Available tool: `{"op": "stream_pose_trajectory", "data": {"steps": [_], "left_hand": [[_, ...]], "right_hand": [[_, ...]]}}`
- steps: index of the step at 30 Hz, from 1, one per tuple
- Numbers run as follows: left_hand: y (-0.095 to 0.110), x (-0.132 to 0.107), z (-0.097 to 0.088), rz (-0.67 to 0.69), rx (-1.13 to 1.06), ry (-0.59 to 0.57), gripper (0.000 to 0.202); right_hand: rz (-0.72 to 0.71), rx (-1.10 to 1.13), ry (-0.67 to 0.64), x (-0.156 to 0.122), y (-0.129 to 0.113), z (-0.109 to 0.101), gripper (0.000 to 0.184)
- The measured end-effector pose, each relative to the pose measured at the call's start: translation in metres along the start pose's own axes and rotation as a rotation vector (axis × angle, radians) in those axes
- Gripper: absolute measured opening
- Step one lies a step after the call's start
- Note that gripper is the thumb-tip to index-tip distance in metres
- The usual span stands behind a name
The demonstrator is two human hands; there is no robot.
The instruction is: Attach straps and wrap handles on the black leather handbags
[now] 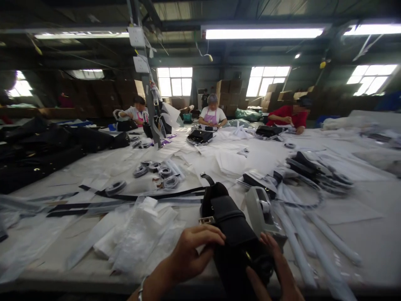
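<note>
In front of me a black bag (232, 221) lies at the table's near edge, with a strap and a metal buckle (206, 220) on its left side. My left hand (194, 251) pinches the bag's left edge between thumb and fingers. On the other side my right hand (272, 267) grips the bag, its thumb on the near face and its fingers along the right side. Some of the right fingers are dark and partly hidden. Just beyond that hand stands a grey tape dispenser (262, 213).
Clear plastic wrapping (140, 238) is heaped at left, near long black straps (125, 195). Coiled grey straps (171, 182) lie farther back. Wrapped tubes (296, 230) and black bags (308, 167) lie right. A metal post (152, 104) rises mid-table; several people work across from me.
</note>
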State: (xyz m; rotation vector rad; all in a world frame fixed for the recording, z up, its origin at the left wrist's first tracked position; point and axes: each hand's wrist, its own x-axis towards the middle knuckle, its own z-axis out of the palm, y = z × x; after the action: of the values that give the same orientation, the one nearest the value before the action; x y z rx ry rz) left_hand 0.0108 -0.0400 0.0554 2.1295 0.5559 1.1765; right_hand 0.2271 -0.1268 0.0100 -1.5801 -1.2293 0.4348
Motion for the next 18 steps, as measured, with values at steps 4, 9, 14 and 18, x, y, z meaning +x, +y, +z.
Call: {"op": "stream_pose_trajectory", "data": {"steps": [4, 9, 14, 18], "left_hand": [[-0.033, 0.008, -0.019, 0.062, 0.443, -0.117, 0.044], [-0.06, 0.017, -0.022, 0.238, 0.732, -0.171, 0.035], [-0.048, 0.022, -0.018, 0.33, 0.679, -0.058, 0.017], [-0.035, 0.018, -0.006, 0.317, 0.632, -0.006, 0.019]], "right_hand": [[0.014, 0.023, 0.021, -0.007, -0.01, 0.012, 0.063], [-0.135, 0.086, 0.013, 0.005, 0.004, 0.018, 0.046], [-0.03, 0.403, -0.063, 0.041, 0.007, 0.002, 0.047], [0.118, 0.508, 0.294, 0.053, 0.026, -0.012, 0.044]]}}
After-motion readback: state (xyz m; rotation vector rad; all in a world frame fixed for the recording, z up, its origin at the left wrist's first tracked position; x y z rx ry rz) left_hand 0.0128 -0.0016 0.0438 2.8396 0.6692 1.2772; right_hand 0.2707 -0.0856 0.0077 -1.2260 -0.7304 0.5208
